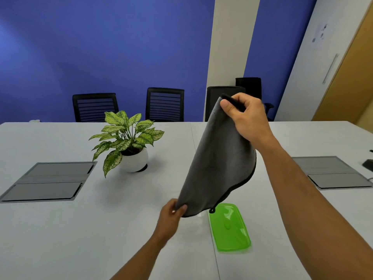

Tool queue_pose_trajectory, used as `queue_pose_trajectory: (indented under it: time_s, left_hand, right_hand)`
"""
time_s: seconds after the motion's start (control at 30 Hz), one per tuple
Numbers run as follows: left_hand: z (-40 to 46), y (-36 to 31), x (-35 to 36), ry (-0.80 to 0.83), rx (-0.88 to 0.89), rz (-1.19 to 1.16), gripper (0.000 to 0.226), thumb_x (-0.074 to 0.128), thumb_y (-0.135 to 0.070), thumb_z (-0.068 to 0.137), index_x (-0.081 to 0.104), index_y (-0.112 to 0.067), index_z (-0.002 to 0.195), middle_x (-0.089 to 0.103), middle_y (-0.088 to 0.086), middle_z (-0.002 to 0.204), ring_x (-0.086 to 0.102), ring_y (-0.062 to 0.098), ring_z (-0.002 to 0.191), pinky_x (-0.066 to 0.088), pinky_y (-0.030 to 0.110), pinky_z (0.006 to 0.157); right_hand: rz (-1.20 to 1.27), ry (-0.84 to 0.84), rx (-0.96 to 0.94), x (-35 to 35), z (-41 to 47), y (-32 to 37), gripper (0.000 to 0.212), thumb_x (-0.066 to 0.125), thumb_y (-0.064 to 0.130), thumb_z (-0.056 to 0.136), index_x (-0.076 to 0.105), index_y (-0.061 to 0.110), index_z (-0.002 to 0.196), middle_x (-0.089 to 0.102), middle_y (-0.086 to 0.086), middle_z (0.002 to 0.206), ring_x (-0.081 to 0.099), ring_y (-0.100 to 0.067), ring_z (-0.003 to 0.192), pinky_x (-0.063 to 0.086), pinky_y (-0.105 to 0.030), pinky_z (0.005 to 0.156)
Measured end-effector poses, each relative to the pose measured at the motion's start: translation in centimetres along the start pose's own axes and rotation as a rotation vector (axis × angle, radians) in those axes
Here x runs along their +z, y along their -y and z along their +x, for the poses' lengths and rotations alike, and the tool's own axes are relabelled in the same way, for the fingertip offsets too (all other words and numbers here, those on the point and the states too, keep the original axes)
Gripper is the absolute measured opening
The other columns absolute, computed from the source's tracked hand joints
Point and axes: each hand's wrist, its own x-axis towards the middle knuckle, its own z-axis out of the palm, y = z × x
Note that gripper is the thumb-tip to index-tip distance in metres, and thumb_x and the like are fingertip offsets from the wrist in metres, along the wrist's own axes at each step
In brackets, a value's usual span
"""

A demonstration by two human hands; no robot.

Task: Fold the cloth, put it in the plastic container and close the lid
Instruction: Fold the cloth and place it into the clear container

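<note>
Head view shows a grey cloth (220,158) held up in the air over the pale surface (80,229), stretched on a slant between two hands. The right hand (245,115) is raised high and pinches the top corner of the cloth between thumb and forefinger, while the left hand (171,217) is low, just above the surface, with thumb and fingers pressed together on the bottom corner. The cloth hangs as a single loose sheet with its dark hem curving down the right side, so by my reading the fold is not yet made, or is only being set up. A green lid (229,228) lies flat on the surface just beside and below the cloth's lower edge, off the container. A faint clear shape just left of the lid, partly hidden behind the cloth, may be the plastic container (200,216), though it is too indistinct to be sure. What remains, then, is folding, placing the cloth inside and pressing the lid on. Farther off, a potted plant (127,138) stands well to the left, and grey flap panels (50,180) are set into the surface on either side; neither seems to obstruct the work.
</note>
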Motion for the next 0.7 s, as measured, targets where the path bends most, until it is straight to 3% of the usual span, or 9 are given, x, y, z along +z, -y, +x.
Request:
queue_pose_trajectory:
  time_s: [0.17,0.23,0.33,0.47,0.57,0.7]
  left_hand:
    - [2.6,-2.0,-5.0,-0.232,-0.102,-0.323,0.008,0.064,-0.012,0.092,0.059,-0.005,0.091,0.063,0.013,0.087,0.063,0.028,0.085,0.056,0.047,0.079]
    - [3.9,-3.4,-7.3,-0.291,-0.08,-0.412,0.008,0.063,-0.016,0.093,0.061,-0.008,0.093,0.066,0.011,0.091,0.063,0.024,0.086,0.056,0.044,0.075]
    - [5.5,-6.1,-9.4,-0.376,0.002,-0.415,0.016,0.059,-0.029,0.096,0.062,-0.014,0.092,0.065,0.003,0.088,0.059,0.013,0.078,0.051,0.028,0.066]
    - [6.6,-9.5,-10.7,-0.487,0.131,-0.311,0.018,0.052,-0.041,0.098,0.057,-0.026,0.089,0.057,-0.004,0.086,0.052,0.007,0.074,0.045,0.023,0.063]
    - [6.6,-10.9,-11.7,-0.473,0.211,-0.305,0.015,0.055,-0.043,0.096,0.059,-0.033,0.086,0.058,-0.011,0.08,0.052,0.002,0.07,0.046,0.021,0.063]
    - [6.8,-11.7,-13.3,-0.28,0.218,-0.364,0.012,0.061,-0.038,0.093,0.065,-0.03,0.083,0.065,-0.013,0.078,0.06,0.002,0.068,0.051,0.019,0.057]
  right_hand:
    - [-0.013,-0.097,0.14,-3.0,-0.4,-4.0,0.029,0.056,0.049,0.09,0.066,0.022,0.091,0.066,0.006,0.088,0.062,-0.011,0.084,0.054,-0.035,0.076]
    - [0.02,-0.107,0.249,-3.6,-1.3,-6.1,0.025,0.054,0.049,0.091,0.064,0.026,0.088,0.066,0.004,0.09,0.062,-0.015,0.085,0.053,-0.039,0.078]
    - [0.042,-0.11,0.376,-3.4,-3.0,-8.8,0.02,0.05,0.047,0.095,0.06,0.032,0.085,0.065,0.003,0.095,0.06,-0.014,0.087,0.052,-0.033,0.073]
    - [0.08,-0.103,0.472,-2.7,-4.6,-10.5,0.025,0.045,0.043,0.098,0.057,0.021,0.101,0.062,-0.003,0.106,0.059,-0.015,0.091,0.051,-0.033,0.077]
    - [0.31,-0.092,0.493,-3.2,-5.5,-10.6,0.027,0.045,0.037,0.099,0.062,0.017,0.101,0.065,-0.004,0.103,0.062,-0.019,0.092,0.052,-0.033,0.076]
    - [0.627,-0.04,0.528,-4.8,-6.3,-11.0,0.025,0.049,0.036,0.097,0.069,0.022,0.094,0.071,0.0,0.095,0.067,-0.015,0.086,0.056,-0.031,0.072]
